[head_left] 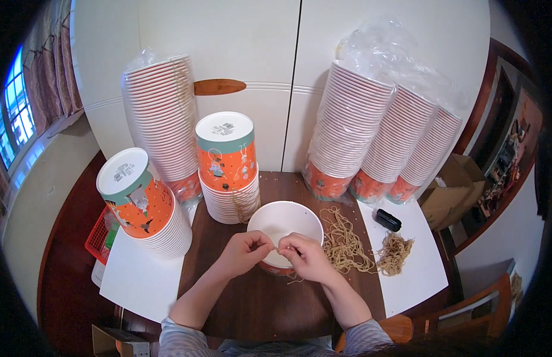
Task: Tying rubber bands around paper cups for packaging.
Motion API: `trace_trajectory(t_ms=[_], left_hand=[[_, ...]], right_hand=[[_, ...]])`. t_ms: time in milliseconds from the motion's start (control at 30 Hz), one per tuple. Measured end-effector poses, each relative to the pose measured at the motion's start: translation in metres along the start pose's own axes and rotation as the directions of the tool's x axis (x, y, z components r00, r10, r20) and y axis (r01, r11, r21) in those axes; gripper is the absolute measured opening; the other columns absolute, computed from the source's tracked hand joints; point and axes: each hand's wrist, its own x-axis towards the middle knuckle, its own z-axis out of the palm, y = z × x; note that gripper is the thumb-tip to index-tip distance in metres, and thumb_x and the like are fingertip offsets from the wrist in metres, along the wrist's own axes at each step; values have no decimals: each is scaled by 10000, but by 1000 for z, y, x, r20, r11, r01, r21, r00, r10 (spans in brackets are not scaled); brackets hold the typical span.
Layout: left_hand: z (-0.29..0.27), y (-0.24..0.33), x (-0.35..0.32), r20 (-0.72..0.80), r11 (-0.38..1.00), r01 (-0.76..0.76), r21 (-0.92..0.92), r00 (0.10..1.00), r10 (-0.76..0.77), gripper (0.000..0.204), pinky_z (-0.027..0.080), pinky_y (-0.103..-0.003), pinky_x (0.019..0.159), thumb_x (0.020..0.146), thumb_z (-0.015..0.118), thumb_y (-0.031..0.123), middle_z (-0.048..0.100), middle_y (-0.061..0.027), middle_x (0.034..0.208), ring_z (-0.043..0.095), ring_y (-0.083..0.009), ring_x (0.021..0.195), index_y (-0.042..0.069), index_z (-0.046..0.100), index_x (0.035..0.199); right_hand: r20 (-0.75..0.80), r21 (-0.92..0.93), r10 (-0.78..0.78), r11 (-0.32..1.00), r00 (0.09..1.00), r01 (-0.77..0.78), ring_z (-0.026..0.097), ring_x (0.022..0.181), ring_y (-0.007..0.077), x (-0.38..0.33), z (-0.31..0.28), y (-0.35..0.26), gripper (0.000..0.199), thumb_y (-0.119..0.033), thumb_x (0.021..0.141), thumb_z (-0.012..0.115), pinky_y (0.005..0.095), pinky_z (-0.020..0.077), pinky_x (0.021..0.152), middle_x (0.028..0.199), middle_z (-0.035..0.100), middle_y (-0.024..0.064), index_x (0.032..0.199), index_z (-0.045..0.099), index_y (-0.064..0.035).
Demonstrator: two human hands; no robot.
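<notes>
A white-lined paper bucket [291,215] stands upright on the brown middle of the table, its mouth facing me. Over its near rim my left hand [247,250] and my right hand [303,256] almost meet, thumb and fingertips pinched on each. Whatever lies between the fingertips is too small to make out. A thin tan string end [295,279] shows below my right hand, beside the bucket's base. A loose tangle of tan string [346,244] lies just right of the bucket.
Upside-down orange bucket stacks stand at left [136,205] and behind [226,157]. Plastic-wrapped stacks rise at back left [160,119] and back right [350,125]. On the white right side lie a black oblong object [387,220] and a second string bundle [395,254].
</notes>
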Motion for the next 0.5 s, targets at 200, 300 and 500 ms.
trace_trajectory(t_ms=[200,300,500], left_hand=[[-9,-2,1,126,999,45,-23,991,-42,99,413,-185,575,793,576,84,585,9,705,500,-32,633,6,613,841],[-9,-4,1,175,990,69,-125,983,-47,97,418,-188,576,792,577,80,597,4,716,506,-34,633,15,623,847],[-9,-10,3,136,997,32,-64,990,-23,97,405,-176,568,786,596,93,599,8,723,503,-32,633,15,622,840]], right_hand=[[-49,86,174,982,984,-169,378,563,14,-1,2,4,35,-56,806,572,178,330,502,627,477,-44,822,568,-25],[-61,108,171,981,983,-163,369,548,18,0,4,5,37,-52,802,576,177,319,493,617,467,-48,825,569,-24],[-102,219,181,963,978,-155,377,585,16,-2,5,9,136,-35,779,597,172,324,520,684,477,-48,906,548,-32]])
